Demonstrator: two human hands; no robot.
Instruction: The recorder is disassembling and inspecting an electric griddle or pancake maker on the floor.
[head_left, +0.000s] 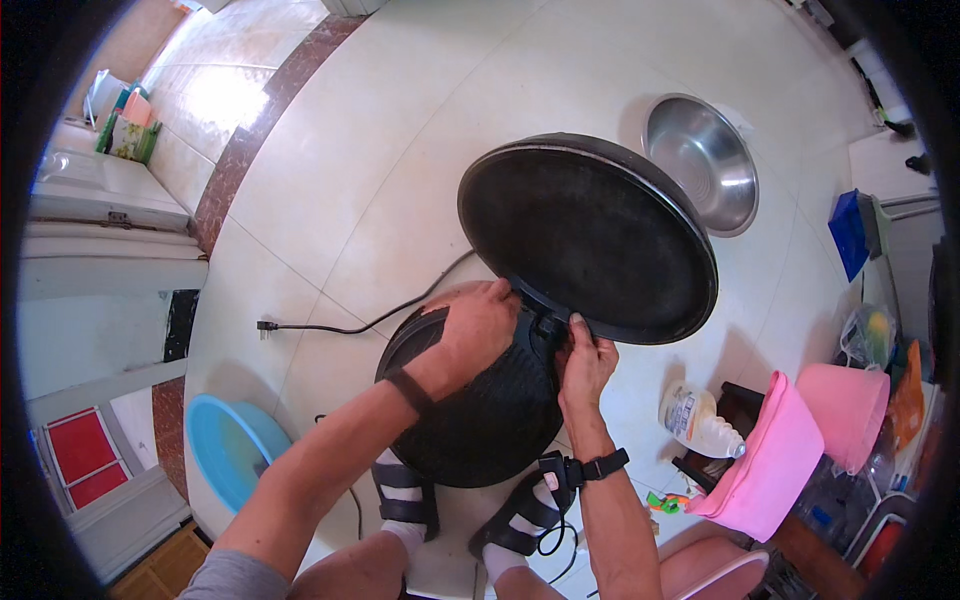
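Left hand [468,330] at griddle [590,240], fingertips unclear

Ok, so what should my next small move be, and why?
I'd probably firm up the right hand on the black lid before touching anything else: the lid stands tilted up from the lower pan, that hand meets its rim, and the left hand is beside it.
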